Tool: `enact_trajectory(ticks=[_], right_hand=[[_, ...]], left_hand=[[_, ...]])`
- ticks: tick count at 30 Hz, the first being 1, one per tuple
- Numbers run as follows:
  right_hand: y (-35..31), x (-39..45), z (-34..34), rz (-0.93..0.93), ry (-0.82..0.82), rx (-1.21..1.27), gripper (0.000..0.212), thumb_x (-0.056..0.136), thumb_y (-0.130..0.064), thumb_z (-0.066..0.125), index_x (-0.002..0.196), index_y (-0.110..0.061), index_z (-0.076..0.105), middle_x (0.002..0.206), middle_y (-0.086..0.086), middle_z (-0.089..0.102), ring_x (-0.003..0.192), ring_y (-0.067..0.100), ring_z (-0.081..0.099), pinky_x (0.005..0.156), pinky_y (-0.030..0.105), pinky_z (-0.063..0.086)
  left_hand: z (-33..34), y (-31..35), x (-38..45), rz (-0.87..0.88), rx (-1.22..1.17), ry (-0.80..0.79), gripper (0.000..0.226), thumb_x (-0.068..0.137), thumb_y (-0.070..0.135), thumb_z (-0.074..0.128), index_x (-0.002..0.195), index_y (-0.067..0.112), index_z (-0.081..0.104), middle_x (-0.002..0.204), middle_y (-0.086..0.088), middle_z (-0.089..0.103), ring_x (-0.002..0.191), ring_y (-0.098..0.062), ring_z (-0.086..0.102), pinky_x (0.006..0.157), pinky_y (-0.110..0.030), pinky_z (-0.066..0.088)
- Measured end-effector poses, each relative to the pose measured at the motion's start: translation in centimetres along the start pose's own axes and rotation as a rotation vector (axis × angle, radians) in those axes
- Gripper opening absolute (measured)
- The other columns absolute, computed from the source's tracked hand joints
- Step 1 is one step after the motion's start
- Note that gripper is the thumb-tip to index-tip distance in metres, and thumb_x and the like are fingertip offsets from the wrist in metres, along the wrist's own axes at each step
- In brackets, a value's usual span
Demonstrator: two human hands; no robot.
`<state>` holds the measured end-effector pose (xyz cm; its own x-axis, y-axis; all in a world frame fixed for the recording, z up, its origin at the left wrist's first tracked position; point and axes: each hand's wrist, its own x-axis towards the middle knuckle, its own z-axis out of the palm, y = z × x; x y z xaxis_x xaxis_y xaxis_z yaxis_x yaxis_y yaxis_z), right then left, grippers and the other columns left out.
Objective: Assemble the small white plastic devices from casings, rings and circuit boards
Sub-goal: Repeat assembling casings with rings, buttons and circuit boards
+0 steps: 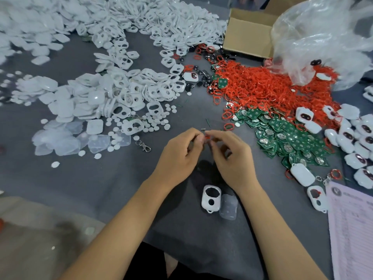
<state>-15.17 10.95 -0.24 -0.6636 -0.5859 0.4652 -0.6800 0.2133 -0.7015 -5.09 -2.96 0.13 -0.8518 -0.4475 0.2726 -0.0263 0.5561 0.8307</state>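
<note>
1. Left hand and right hand meet at frame centre above the grey desk; fingertips of both pinch one small red ring. A dark part seems to sit behind it, too small to tell.
2. Below the hands, lower centre: a white casing with two holes lies flat, touching a clear cover on its right.
3. Right of the hands: green circuit boards in a heap, red rings heaped above them.
4. Far right edge: finished white devices; a printed paper sheet at lower right.
5. Upper right: open cardboard box, clear plastic bag over part of the rings.
6. Upper left and centre left: large heaps of white casings, small white discs, a metal key clip.
</note>
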Motion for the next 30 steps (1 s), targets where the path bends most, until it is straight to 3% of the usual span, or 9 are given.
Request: enact_trajectory(ticks=[4,8,12,14,18,22,25,30], right_hand=[[-0.7,1.3,1.9,-0.008,-0.066,0.076,0.017,0.093,-0.009,0.075,0.103,-0.024,0.074,0.097,-0.015,0.072,0.080,0.004,0.064,0.073,0.013,0.045],[-0.7,2.5,3.2,0.043,-0.102,0.104,0.017,0.091,-0.011,0.078,0.096,-0.026,0.072,0.089,-0.014,0.072,0.071,0.008,0.060,0.069,0.015,0.044],[-0.2,2.8,3.2,0.094,-0.134,0.109,0.017,0.091,-0.014,0.079,0.092,-0.028,0.071,0.081,-0.019,0.071,0.066,0.003,0.060,0.066,0.010,0.042],[-0.2,2.7,3.2,0.098,-0.153,0.117,0.014,0.092,-0.012,0.078,0.093,-0.025,0.071,0.080,-0.020,0.071,0.066,0.002,0.061,0.067,0.010,0.044],[-0.3,2.7,3.4,0.120,-0.194,0.079,0.009,0.092,-0.013,0.077,0.094,-0.020,0.074,0.081,-0.012,0.072,0.068,0.008,0.063,0.069,0.022,0.050],[-0.3,2.6,3.3,0.128,-0.195,0.071,0.015,0.091,-0.011,0.076,0.092,-0.026,0.072,0.079,-0.014,0.071,0.067,0.006,0.061,0.067,0.020,0.049],[-0.3,2.5,3.4,0.132,-0.185,0.079,0.017,0.091,-0.013,0.077,0.092,-0.029,0.071,0.078,-0.013,0.071,0.067,0.009,0.062,0.067,0.025,0.052],[-0.3,2.4,3.3,0.136,-0.190,0.070,0.016,0.092,-0.017,0.078,0.091,-0.031,0.071,0.079,-0.015,0.071,0.068,0.008,0.063,0.067,0.020,0.049]], left_hand=[[-1.7,-0.9,-1.1,-0.077,-0.009,0.118,0.011,0.108,0.033,0.051,0.116,0.027,0.055,0.085,0.008,0.070,0.074,-0.012,0.067,0.070,-0.039,0.052],[-3.1,-1.5,-0.6,-0.122,0.258,0.270,0.019,0.105,0.031,0.055,0.123,0.027,0.057,0.100,0.017,0.068,0.090,-0.006,0.063,0.074,-0.037,0.053],[-2.9,-1.9,-0.8,-0.125,0.518,0.230,0.026,0.097,0.030,0.065,0.122,0.021,0.067,0.118,0.004,0.063,0.115,-0.021,0.052,0.096,-0.040,0.045],[-2.5,-2.0,-1.2,-0.127,0.620,0.207,0.033,0.096,0.035,0.065,0.126,0.022,0.067,0.130,0.003,0.060,0.123,-0.024,0.047,0.100,-0.039,0.038],[-2.6,-2.1,-1.1,-0.139,0.626,0.185,0.031,0.097,0.038,0.062,0.124,0.023,0.068,0.129,0.007,0.062,0.122,-0.024,0.048,0.099,-0.038,0.034],[-2.5,-2.0,-1.1,-0.100,0.638,0.223,0.022,0.092,0.033,0.069,0.111,0.022,0.065,0.111,0.005,0.063,0.111,-0.025,0.053,0.091,-0.035,0.032],[-2.5,-2.1,-0.8,-0.154,0.678,0.236,0.035,0.093,0.037,0.066,0.125,0.021,0.063,0.126,0.003,0.061,0.118,-0.026,0.050,0.096,-0.039,0.035],[-2.2,-2.1,-0.8,-0.137,0.715,0.180,0.040,0.098,0.039,0.060,0.134,0.022,0.066,0.141,0.008,0.060,0.119,-0.025,0.050,0.097,-0.044,0.038]])
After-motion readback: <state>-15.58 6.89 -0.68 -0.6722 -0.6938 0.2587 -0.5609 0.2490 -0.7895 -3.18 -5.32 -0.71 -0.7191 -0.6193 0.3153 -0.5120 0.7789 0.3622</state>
